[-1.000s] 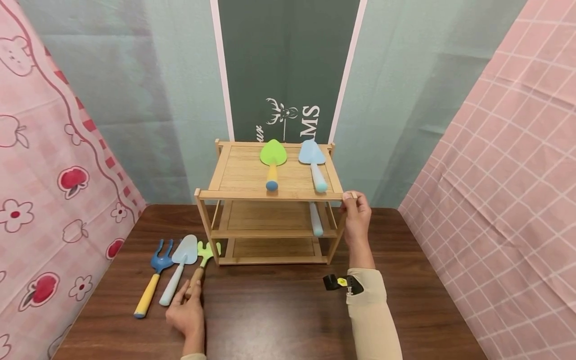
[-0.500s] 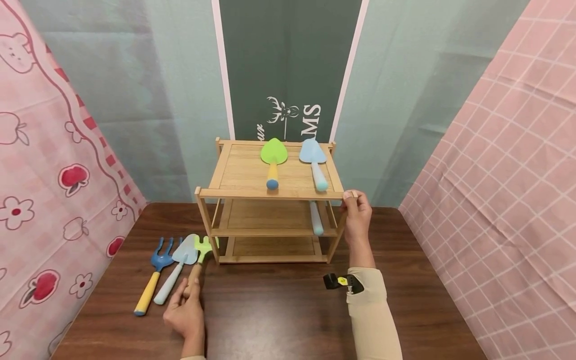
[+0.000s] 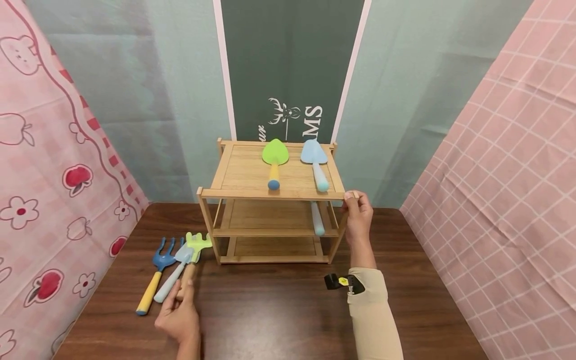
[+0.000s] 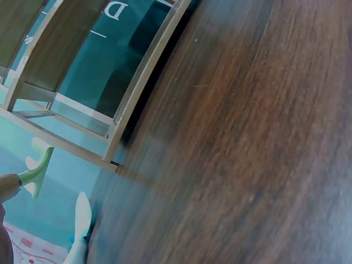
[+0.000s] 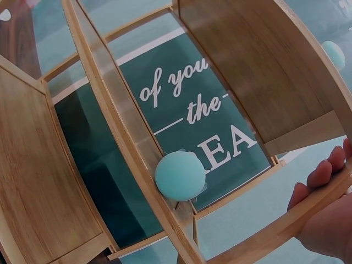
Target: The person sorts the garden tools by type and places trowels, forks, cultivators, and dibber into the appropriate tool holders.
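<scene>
Garden rake, lime-green toothed head on a tan wooden handle, was pinched by that handle in the left hand, its head overlapping a pale-blue trowel above the dark wood-grain tabletop. It looked light and stiff, hardly fragile; the smooth, rounded handle might have twisted in a loose grasp, so mid-handle seemed the steadier hold. The right hand gripped the near right top corner of the three-tier bamboo rack, whose near left post stood just beside the tines and could have snagged them. A yellow-handled blue fork lay farther left; the top shelf bore a yellow-handled green trowel and a second pale-blue trowel, and a pale-blue handle showed at the middle shelf.
</scene>
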`<state>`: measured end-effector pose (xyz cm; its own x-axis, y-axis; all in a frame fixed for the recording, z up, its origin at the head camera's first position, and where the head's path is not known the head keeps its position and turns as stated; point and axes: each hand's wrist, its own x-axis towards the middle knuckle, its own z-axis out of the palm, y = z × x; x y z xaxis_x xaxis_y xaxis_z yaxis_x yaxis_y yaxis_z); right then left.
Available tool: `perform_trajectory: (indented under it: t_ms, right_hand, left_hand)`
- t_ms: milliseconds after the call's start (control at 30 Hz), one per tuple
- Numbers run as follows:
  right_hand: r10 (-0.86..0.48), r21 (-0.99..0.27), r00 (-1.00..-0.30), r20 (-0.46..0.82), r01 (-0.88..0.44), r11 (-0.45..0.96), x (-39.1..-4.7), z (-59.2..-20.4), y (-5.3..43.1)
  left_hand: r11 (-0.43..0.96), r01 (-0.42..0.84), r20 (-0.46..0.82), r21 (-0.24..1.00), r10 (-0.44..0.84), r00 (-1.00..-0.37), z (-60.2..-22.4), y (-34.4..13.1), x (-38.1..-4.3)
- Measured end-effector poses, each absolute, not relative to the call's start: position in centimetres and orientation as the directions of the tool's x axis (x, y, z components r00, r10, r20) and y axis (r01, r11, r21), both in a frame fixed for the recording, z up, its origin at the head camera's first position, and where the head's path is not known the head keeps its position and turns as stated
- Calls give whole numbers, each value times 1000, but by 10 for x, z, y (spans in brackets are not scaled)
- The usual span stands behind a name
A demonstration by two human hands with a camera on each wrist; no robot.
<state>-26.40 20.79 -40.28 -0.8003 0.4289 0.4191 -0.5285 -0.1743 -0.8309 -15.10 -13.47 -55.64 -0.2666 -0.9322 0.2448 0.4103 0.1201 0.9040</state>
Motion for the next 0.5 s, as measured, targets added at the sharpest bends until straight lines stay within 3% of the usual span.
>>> perform_trajectory:
  t_ms: [233,500]
  right_hand:
    - [431,-834,-801,415,-525,-173,-263,-403,208]
    - [427,-833,-801,420,-527,-170,-264,-403,209]
  left_hand:
    - [209,413,333,886,-908,-255,-545,-136,-141]
    - [194,518,362,833,-899,-246,-527,-129,-131]
